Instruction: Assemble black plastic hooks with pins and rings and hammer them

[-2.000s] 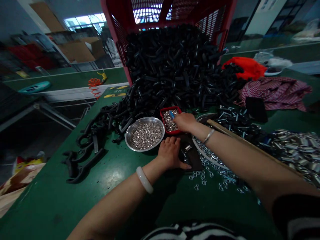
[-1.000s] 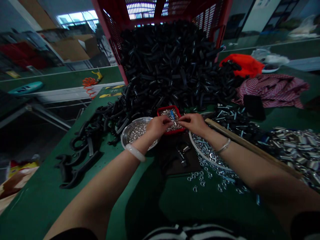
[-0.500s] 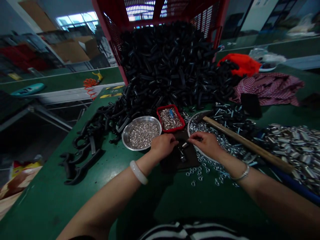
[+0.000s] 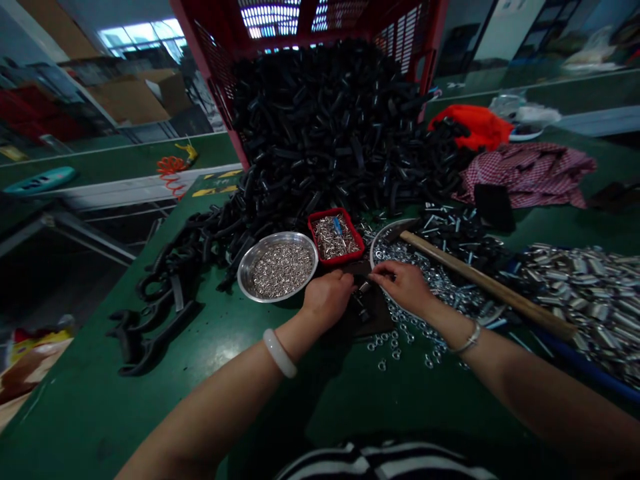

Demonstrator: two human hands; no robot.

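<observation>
One metal fitting [image 4: 363,313] sits on the dark pad [image 4: 383,325], a coil-like bit [image 4: 365,287] just beyond it, between the fingertips of left hand [image 4: 327,298] and right hand [image 4: 400,287]. Left fingers curl together; what they grip, if anything, we cannot tell. Right thumb and fingertips come near each other; too small and dim for us to say whether they pinch a part.

Our judgement: fine handwork. We do well to brace with the left, let the right make only short moves, and check alignment before pressing.

Room is tight: bowl [image 4: 247,270] beside the left knuckles, red tray [image 4: 345,259] past the pad, loose eyelets [image 4: 397,353] at its right. We should lift clear rather than sweep sideways, lest parts mix. Hammer [image 4: 480,275] lies over the basin [image 4: 373,252]; we mind its handle near the right forearm.
</observation>
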